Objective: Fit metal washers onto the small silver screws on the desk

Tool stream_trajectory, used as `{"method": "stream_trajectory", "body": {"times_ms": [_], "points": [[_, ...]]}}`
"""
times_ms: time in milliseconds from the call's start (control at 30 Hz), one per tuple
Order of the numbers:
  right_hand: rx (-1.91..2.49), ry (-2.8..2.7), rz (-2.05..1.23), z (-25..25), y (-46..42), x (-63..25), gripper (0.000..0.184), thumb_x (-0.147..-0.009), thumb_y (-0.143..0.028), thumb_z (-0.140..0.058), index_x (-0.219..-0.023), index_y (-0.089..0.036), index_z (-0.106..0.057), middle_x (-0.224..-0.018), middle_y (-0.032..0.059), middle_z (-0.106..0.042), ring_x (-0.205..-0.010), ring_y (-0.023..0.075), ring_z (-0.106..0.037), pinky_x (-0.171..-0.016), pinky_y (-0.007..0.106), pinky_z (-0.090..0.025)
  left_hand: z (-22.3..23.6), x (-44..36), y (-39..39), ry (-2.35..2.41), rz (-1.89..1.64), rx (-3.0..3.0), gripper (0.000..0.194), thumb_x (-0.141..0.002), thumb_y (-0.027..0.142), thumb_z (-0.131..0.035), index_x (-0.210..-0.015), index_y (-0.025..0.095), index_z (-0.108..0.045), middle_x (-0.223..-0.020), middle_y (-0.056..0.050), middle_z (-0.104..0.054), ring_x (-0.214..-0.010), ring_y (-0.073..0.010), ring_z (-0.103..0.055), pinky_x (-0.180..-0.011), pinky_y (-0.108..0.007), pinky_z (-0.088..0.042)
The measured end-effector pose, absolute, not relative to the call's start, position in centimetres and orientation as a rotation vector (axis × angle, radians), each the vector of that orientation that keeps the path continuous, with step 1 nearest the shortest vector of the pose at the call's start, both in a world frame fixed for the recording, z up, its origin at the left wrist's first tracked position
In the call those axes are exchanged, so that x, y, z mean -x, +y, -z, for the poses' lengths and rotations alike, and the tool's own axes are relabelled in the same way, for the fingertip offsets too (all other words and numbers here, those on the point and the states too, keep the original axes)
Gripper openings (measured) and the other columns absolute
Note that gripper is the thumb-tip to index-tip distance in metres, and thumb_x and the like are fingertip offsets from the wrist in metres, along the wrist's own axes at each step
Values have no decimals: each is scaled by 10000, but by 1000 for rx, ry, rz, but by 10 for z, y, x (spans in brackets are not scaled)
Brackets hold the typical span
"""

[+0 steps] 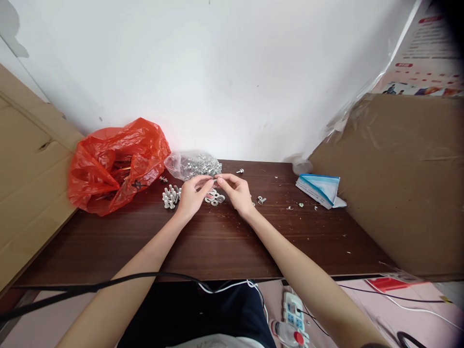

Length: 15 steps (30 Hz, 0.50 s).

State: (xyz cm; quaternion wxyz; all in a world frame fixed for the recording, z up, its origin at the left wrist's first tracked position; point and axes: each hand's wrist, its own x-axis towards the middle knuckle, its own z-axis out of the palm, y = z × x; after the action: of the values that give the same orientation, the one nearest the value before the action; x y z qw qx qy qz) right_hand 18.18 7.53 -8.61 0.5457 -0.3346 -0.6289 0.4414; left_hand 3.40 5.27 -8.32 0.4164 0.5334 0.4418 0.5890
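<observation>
My left hand (192, 193) and my right hand (235, 191) meet fingertip to fingertip over the dark wooden table (217, 241), both pinched on a small metal part too tiny to name. Just below the fingers lie a few loose washers (214, 197). Several assembled bolts (171, 196) stand upright in a cluster left of my left hand. A clear plastic bag of metal hardware (194, 164) lies just beyond the hands by the wall.
A crumpled red plastic bag (116, 162) sits at the back left. A blue-and-white small box (319, 189) lies at the right, with stray nuts (261, 199) between. Cardboard sheets (398, 183) flank both sides. Below the table edge are cables and a power strip (293, 309).
</observation>
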Motion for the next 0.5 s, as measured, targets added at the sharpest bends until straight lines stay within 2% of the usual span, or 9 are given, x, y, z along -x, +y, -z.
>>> {"method": "stream_trajectory", "body": {"times_ms": [233, 367, 500], "points": [[886, -1651, -809, 80, 68, -187, 283, -843, -422, -628, -966, -177, -699, -895, 68, -732, -758, 187, -663, -735, 323, -539, 77, -36, 51, 1050, -1530, -1324, 313, -710, 347, -743, -923, 128, -673, -842, -55, -705, -750, -164, -686, -719, -313, -614], [851, -1791, -638, 80, 66, -186, 215, -866, -349, -604, -985, -187, -682, -914, 67, -718, -758, 182, -641, -730, 319, -519, 73, -34, 50, 1044, -1559, -1339, 268, -716, 368, -734, -828, 137, -656, -794, -33, -683, -730, -155, -675, -732, -315, -604], [839, -1843, -533, 83, 67, -186, 174, -874, -316, -596, -974, -199, -677, -905, 63, -700, -741, 179, -626, -728, 320, -508, 72, -33, 50, 1070, -1536, -1351, 279, -690, 333, -755, -869, 139, -667, -797, -36, -693, -709, -155, -673, -706, -306, -589]]}}
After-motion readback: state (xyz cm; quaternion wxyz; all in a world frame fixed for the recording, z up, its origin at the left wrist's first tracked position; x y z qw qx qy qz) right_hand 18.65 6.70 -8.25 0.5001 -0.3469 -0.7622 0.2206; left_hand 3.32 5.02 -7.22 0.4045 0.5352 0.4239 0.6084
